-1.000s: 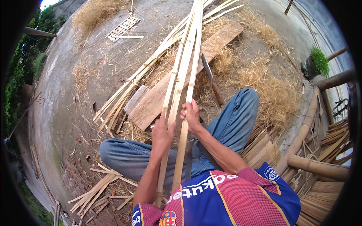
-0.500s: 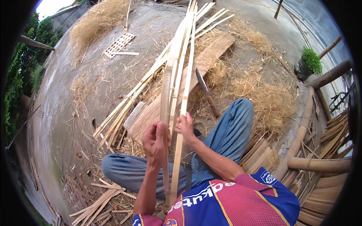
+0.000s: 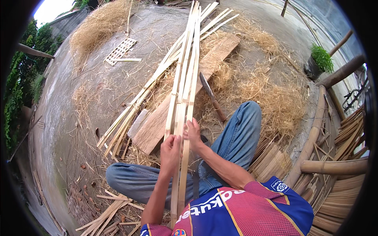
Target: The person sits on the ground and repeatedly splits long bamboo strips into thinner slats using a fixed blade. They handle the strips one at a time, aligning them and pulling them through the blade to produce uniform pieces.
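Long, pale bamboo strips [image 3: 181,106] run from near my chest out past the far end of a thick wooden plank [image 3: 155,131]. My left hand [image 3: 170,152] is closed on them, thumb on top and fingers curled around their left side. Just beyond it and to the right, my right hand [image 3: 192,133] grips the rightmost strip from the side, its other fingers partly hidden. Right of the strips, a knife [image 3: 218,108] with a wooden handle lies at the plank's edge, blade pointing away from me. More strips [image 3: 136,103] lie fanned across the plank toward the left.
Curly shavings [image 3: 275,102] cover the ground at the right, and a larger heap [image 3: 100,27] sits far left. A small slatted lattice [image 3: 121,50] lies near that heap. Short offcuts [image 3: 106,214] are by my left knee. Bamboo poles [image 3: 315,129] and stacked slats [image 3: 340,200] stand right.
My left hand has moved slightly right and closed on the strips. The left strip, blurred before, now lies alongside the others. My right hand stays almost in place.
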`<state>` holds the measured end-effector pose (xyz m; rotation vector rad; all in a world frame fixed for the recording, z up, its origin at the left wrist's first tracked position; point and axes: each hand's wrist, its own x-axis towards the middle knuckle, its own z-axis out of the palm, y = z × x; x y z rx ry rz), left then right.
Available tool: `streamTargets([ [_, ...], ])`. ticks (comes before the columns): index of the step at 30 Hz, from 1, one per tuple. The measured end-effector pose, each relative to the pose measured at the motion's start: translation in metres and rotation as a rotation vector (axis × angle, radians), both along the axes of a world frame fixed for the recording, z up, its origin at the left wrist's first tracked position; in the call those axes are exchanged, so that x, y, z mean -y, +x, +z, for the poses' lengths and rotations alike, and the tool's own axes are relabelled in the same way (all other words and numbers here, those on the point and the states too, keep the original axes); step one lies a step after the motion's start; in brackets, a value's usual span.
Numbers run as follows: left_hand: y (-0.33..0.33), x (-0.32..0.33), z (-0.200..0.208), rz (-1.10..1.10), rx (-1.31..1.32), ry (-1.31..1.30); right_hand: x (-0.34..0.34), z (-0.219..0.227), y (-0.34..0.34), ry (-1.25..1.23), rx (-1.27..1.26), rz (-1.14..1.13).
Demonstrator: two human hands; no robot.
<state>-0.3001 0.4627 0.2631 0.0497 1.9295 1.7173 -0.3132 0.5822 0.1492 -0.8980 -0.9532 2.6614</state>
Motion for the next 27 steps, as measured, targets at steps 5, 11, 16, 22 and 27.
streamTargets([
  [5, 0.025, 0.009, 0.012, 0.120, -0.126, 0.217, 0.000, -0.013, -0.002, -0.078, -0.037, -0.037],
  [11, -0.005, 0.007, -0.043, -0.051, 0.087, -0.035, 0.008, 0.001, -0.002, -0.044, 0.036, -0.047],
  [16, 0.004, -0.015, -0.013, 0.005, -0.069, 0.132, -0.003, -0.023, -0.002, -0.078, -0.037, -0.034],
  [22, -0.001, -0.020, -0.018, -0.070, -0.097, 0.045, 0.000, -0.034, -0.006, 0.029, -0.003, -0.050],
  [27, -0.015, -0.001, -0.071, -0.123, 0.005, -0.160, -0.001, -0.023, -0.004, -0.171, -0.075, -0.074],
])
